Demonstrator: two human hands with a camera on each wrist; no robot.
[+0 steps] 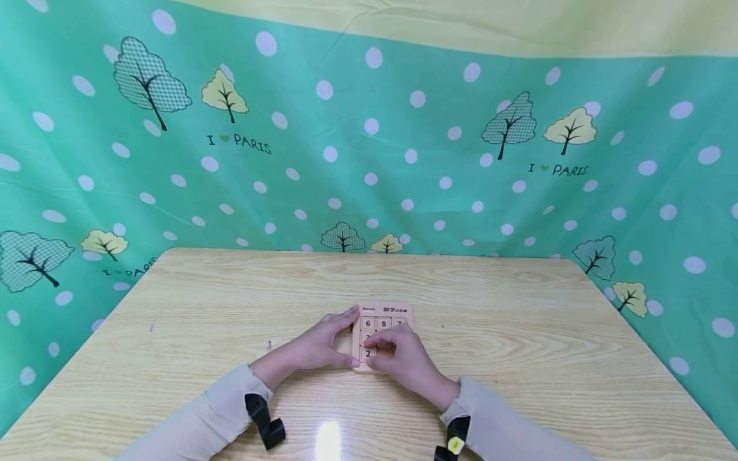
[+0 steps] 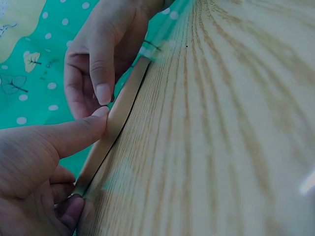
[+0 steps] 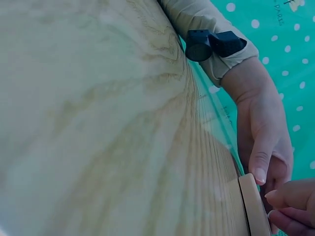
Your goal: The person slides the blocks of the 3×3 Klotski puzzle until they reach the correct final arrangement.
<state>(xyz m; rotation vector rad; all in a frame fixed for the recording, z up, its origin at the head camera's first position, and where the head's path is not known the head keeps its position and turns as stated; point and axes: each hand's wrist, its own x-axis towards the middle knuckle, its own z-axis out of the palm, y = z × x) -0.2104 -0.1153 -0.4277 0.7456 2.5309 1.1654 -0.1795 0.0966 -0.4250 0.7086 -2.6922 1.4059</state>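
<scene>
A pale wooden number puzzle (image 1: 384,310) lies on the table, printed square tiles in its frame. My left hand (image 1: 316,342) holds its left side, thumb at the near corner and fingers farther up the edge. In the left wrist view, that thumb rests on the puzzle's rim (image 2: 123,110). Over the tiles, my right hand (image 1: 406,358) has its thumb and index finger bent towards each other. Their tips lie on either side of the tile marked 2 (image 1: 368,353); whether they pinch it cannot be told. This hand covers several other tiles.
The light wood-grain table (image 1: 230,301) surrounds the puzzle. Behind it hangs a green dotted cloth (image 1: 369,153) with printed trees. Black straps with camera mounts (image 1: 265,422) sit on both wrists. A bright reflection shows near the table's front.
</scene>
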